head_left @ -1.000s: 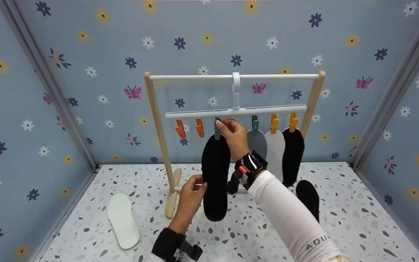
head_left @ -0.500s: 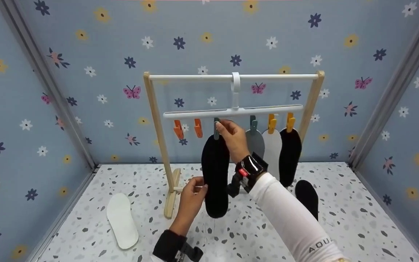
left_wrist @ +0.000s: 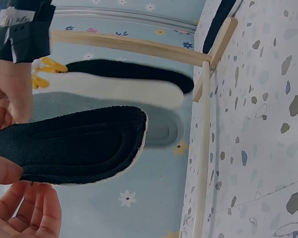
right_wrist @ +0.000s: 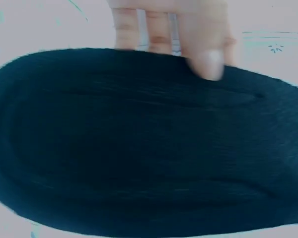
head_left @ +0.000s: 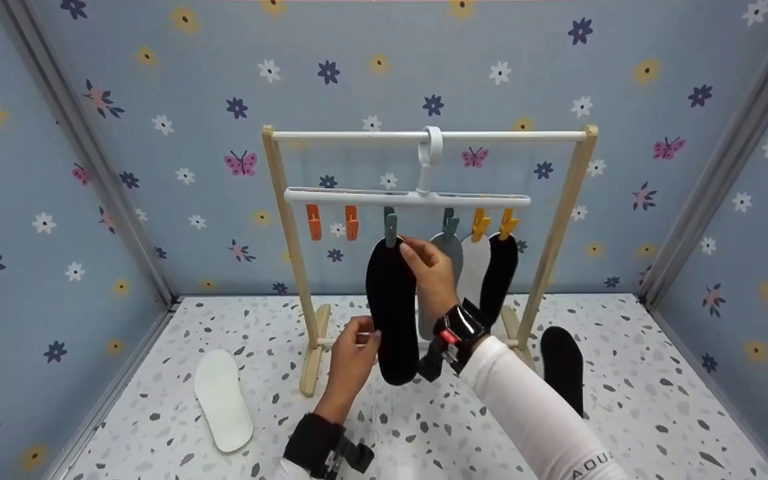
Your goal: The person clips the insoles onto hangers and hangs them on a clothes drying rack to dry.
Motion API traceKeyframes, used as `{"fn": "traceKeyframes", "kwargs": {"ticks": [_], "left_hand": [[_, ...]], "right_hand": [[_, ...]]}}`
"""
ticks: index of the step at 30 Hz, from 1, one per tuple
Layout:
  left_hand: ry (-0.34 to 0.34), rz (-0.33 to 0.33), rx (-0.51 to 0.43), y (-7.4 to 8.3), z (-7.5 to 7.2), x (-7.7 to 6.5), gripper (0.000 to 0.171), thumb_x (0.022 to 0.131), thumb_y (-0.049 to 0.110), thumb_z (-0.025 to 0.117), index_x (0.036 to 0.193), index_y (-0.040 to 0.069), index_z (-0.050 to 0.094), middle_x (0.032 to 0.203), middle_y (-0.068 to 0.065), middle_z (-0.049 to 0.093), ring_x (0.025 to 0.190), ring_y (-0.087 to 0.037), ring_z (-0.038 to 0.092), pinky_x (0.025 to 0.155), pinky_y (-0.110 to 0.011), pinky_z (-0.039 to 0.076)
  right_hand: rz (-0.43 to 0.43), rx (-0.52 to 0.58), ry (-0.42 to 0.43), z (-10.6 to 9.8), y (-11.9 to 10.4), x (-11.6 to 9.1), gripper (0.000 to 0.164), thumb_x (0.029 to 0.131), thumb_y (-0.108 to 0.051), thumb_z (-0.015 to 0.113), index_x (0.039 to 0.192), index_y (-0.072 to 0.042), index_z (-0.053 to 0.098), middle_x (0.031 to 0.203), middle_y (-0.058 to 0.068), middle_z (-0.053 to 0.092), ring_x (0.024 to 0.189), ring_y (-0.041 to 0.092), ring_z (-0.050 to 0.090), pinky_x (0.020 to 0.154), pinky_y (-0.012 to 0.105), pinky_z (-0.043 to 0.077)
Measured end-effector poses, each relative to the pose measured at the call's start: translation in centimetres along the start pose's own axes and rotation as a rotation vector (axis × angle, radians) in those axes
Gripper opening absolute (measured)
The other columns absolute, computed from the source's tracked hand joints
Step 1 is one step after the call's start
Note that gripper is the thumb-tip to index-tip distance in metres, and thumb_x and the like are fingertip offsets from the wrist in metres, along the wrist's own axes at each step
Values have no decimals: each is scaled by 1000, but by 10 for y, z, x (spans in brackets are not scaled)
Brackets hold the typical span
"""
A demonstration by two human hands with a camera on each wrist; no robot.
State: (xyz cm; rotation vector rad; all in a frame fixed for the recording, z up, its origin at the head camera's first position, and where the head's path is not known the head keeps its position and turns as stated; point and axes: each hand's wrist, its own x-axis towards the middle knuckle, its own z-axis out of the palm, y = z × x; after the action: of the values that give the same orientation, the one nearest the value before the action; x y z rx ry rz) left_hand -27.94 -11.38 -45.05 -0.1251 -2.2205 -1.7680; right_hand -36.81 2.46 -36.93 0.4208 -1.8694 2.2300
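Note:
A black insole (head_left: 392, 313) hangs upright from a dark green clothes peg (head_left: 391, 228) on the white hanger (head_left: 384, 198). My left hand (head_left: 353, 357) pinches its left edge at mid-length, thumb on the near face; the left wrist view shows the left thumb (left_wrist: 5, 169) on the dark cloth. My right hand (head_left: 437, 280) holds the insole's upper right edge just below the peg, with some fingers hidden behind it. To the right, a grey insole (head_left: 452, 248), a white insole (head_left: 475, 267) and another black insole (head_left: 500, 273) hang from pegs.
Two orange pegs (head_left: 351, 223) at the hanger's left end hold nothing. The hanger hooks on a wooden rack (head_left: 279, 200) with a white rail. A white insole (head_left: 223, 400) lies left on the speckled tabletop (head_left: 277, 440), and a black one (head_left: 563, 367) lies right, partly behind my sleeve.
My right hand has slid from the green peg down to the insole's edge. The hanger has swung, its right end shifting left, and the insole sits a little higher. My left hand keeps its place.

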Motion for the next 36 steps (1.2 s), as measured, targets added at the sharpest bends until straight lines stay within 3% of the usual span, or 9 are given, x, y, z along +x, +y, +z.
{"fn": "traceKeyframes", "kwargs": {"ticks": [10,19,25,36], "left_hand": [[15,48,29,-4,2,-2,18,93,14,56,109,6,60,102,-9,61,88,-20,59,77,-34,49],[6,36,46,-8,8,-5,19,93,16,58,109,6,60,102,-8,62,89,-20,60,79,-34,49],[5,35,31,-7,10,-5,18,93,16,58,109,8,60,102,-8,62,89,-19,59,79,-35,49],[19,77,72,-11,12,-2,15,93,15,58,107,8,60,101,-7,61,86,-18,60,76,-33,49]], "right_hand": [[18,-25,17,-20,27,-25,38,91,-24,63,122,-2,59,113,9,63,102,19,58,91,32,44],[51,-60,60,-39,48,-45,35,91,-24,62,120,-3,61,113,8,64,104,21,57,88,32,44],[98,-66,80,-50,59,-56,36,92,-21,61,122,-1,59,118,11,63,103,14,57,88,32,42],[134,131,111,-68,83,-81,36,94,-10,56,122,13,52,110,15,63,100,15,59,94,27,45]]}}
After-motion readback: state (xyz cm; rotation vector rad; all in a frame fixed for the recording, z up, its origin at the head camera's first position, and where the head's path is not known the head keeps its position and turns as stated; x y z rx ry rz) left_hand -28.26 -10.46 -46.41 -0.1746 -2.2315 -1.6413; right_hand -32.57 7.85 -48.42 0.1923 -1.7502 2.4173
